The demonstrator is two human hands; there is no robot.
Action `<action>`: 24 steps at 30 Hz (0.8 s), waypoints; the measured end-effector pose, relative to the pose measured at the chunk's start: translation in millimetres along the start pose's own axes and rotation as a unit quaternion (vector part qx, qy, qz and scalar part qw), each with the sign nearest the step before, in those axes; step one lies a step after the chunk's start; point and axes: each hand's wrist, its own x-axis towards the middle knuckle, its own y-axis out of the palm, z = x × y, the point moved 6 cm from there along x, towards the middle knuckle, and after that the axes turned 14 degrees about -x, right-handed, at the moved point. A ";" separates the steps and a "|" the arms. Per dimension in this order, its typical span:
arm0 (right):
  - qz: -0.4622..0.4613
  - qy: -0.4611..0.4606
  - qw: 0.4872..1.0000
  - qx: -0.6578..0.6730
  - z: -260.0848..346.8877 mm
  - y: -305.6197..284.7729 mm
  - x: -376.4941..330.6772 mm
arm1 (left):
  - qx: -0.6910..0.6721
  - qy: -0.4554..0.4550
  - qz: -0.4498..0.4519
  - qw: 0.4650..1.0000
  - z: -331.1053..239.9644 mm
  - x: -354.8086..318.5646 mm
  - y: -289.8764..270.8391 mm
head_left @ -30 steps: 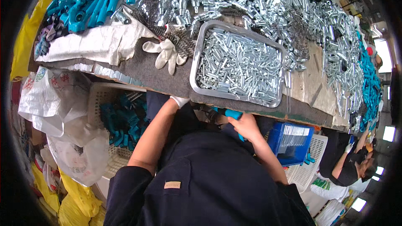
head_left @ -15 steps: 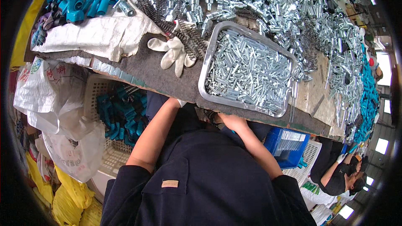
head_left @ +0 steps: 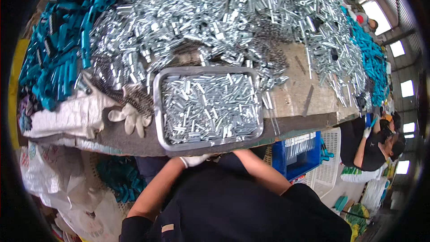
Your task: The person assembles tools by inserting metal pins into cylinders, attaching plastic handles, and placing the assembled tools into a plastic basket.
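Observation:
My left hand, in a white glove, reaches in at the table's front edge, close to my body. Its fingers are hidden, so what it may hold cannot be made out. My right forearm runs to the same edge, and the hand beyond it is out of sight under the tabletop. Just above both arms, a metal tray full of small silver pins and rods rests on the table. Left of the tray lies an empty white glove.
Silver metal parts heap across the table, with teal tools at the left. Below stand a blue bin, a white crate and white sacks. At far right another person works.
My view has turned to the right and up, so the tray and table appear further left and lower. More of my left glove shows; my right hand has gone under the edge.

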 end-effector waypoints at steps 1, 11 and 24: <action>-0.008 0.009 1.000 0.007 5.2 9.0 -7.6 | 0.047 -0.002 0.067 0.997 -29.2 6.6 -1.4; -0.039 0.075 0.995 0.055 -34.1 71.1 -81.2 | -0.055 0.097 0.057 0.992 48.2 22.5 -11.6; -0.064 0.079 0.982 0.158 -63.0 82.1 -91.7 | -0.191 0.141 -0.014 0.971 122.7 -43.7 16.3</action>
